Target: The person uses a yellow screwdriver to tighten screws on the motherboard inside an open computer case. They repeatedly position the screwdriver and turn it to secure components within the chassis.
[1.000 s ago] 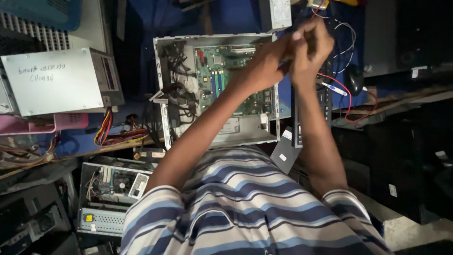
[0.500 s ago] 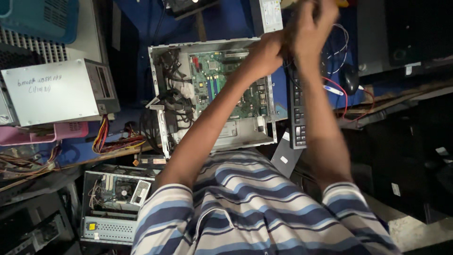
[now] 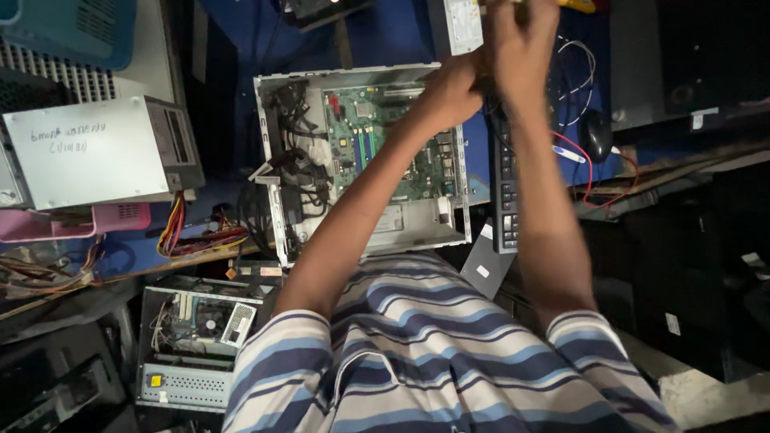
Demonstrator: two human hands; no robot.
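Note:
My left hand (image 3: 453, 90) is curled over the far right corner of an open desktop computer case (image 3: 277, 172), which lies flat with its green motherboard (image 3: 377, 136) showing. Just beyond it my right hand (image 3: 521, 44) is raised with its fingers closed, touching the left hand. The frame's top edge cuts off the right fingertips. Whatever sits between the two hands is hidden and blurred. A grey metal box (image 3: 461, 24) lies right beside both hands.
A black keyboard (image 3: 504, 208) lies right of the case, with a black mouse (image 3: 597, 135) and red and white wires (image 3: 581, 152) on the blue table. A grey power supply box (image 3: 96, 148) sits at the left, and another open case (image 3: 188, 353) stands below.
Both hands have stayed together and moved farther away, toward the top of the view. The open case now sits lower and more central in the frame.

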